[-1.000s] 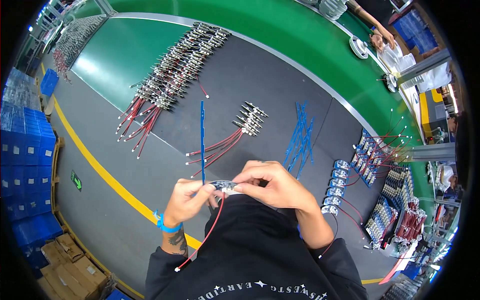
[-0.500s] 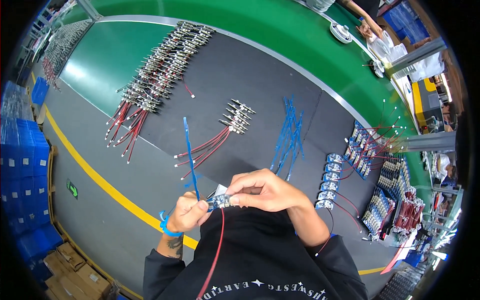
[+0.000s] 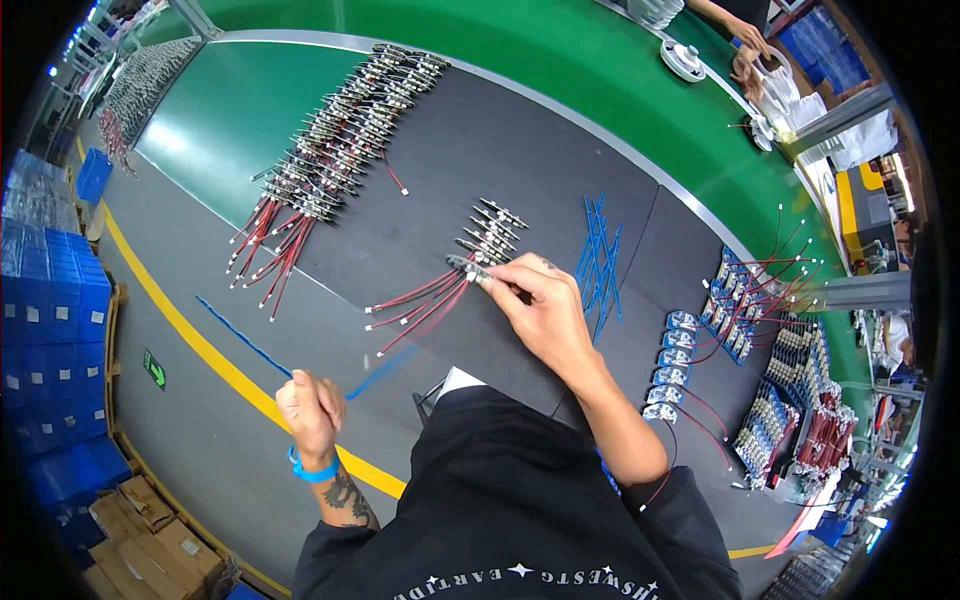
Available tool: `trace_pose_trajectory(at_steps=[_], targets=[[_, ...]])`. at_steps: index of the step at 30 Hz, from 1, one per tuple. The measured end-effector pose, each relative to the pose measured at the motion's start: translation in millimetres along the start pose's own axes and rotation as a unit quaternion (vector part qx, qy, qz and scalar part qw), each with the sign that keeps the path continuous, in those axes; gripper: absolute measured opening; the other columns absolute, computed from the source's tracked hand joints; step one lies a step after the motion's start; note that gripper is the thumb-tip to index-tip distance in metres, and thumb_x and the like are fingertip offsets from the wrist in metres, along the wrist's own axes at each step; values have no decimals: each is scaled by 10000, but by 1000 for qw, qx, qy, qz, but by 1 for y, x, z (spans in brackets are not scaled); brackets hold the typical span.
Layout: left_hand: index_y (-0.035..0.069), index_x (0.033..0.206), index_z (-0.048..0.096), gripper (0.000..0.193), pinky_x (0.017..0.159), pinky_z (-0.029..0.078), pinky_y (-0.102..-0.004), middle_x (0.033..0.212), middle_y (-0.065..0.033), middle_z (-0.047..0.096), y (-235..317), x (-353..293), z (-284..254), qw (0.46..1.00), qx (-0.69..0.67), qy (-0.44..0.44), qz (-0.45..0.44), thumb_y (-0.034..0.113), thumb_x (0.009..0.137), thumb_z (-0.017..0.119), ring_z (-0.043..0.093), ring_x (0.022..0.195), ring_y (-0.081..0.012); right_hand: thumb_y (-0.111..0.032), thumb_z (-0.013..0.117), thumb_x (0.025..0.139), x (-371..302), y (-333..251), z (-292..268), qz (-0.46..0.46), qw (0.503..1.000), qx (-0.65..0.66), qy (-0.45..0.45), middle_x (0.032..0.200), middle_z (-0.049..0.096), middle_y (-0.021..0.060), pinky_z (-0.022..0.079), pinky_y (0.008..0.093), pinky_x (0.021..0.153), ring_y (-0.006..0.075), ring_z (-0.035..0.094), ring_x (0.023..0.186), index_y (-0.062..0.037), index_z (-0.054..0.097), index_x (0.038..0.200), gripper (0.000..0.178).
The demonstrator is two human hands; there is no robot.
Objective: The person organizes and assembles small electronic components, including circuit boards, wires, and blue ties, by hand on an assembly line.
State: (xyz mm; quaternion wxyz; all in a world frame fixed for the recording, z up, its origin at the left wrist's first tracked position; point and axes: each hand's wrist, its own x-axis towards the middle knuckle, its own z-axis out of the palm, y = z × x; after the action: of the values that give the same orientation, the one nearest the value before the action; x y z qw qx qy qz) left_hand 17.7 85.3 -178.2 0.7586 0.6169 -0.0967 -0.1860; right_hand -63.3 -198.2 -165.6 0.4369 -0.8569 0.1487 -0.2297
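Note:
My right hand (image 3: 545, 305) pinches a small circuit board (image 3: 468, 268) between thumb and fingers. It holds the board at the near end of a small row of circuit boards (image 3: 500, 228), whose red wires (image 3: 420, 300) fan out toward the left. Closed in a fist, my left hand (image 3: 312, 408) is off to the left, beyond the table's near edge. A thin blue strip (image 3: 243, 335) sticks out of that fist to the upper left. Another blue strip (image 3: 383, 372), blurred by motion, shows on the fist's other side.
Thin blue strips (image 3: 602, 262) lie crossed right of the small row. Blue-edged boards (image 3: 672, 362) form a column farther right, beside more wired boards (image 3: 735, 300). A long stack of boards (image 3: 335, 150) covers the far left. Another person's hand (image 3: 748, 38) is at the top right.
My hands have come apart. The right carried the circuit board forward to the small row, while the left drew back to the left with the blue strip.

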Motion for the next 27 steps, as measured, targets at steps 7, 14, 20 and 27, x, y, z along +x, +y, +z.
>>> trace_pose_trajectory(at_steps=[7,14,20,27], targets=[[51,565,509,364,387,330,-351,462,-88,473,17,15,70,890,332,-282,135,130,894,641,464,363,-260,-21,732,782,-21,-42,-11,48,967,222,-116,960,651,74,396,197,512,64,550,696,-21,647,1156,384],[51,687,628,281,488,415,-401,610,-70,573,10,32,128,867,398,-207,217,280,781,763,552,524,-265,-23,631,886,-27,-5,-46,112,990,22,77,855,677,105,522,240,640,116,644,719,49,665,995,135],[59,944,687,239,723,421,-374,902,-36,597,-16,56,129,816,501,-55,284,169,748,768,547,848,-239,-52,668,820,-24,23,-74,98,950,-254,155,868,635,150,496,371,691,282,621,762,31,665,958,161],[97,921,731,175,803,376,-369,871,-7,618,-30,62,137,769,551,-9,324,138,753,754,555,858,-203,-77,595,866,39,35,-21,12,998,-48,38,1070,628,142,450,392,900,334,567,1020,8,645,1077,233]])
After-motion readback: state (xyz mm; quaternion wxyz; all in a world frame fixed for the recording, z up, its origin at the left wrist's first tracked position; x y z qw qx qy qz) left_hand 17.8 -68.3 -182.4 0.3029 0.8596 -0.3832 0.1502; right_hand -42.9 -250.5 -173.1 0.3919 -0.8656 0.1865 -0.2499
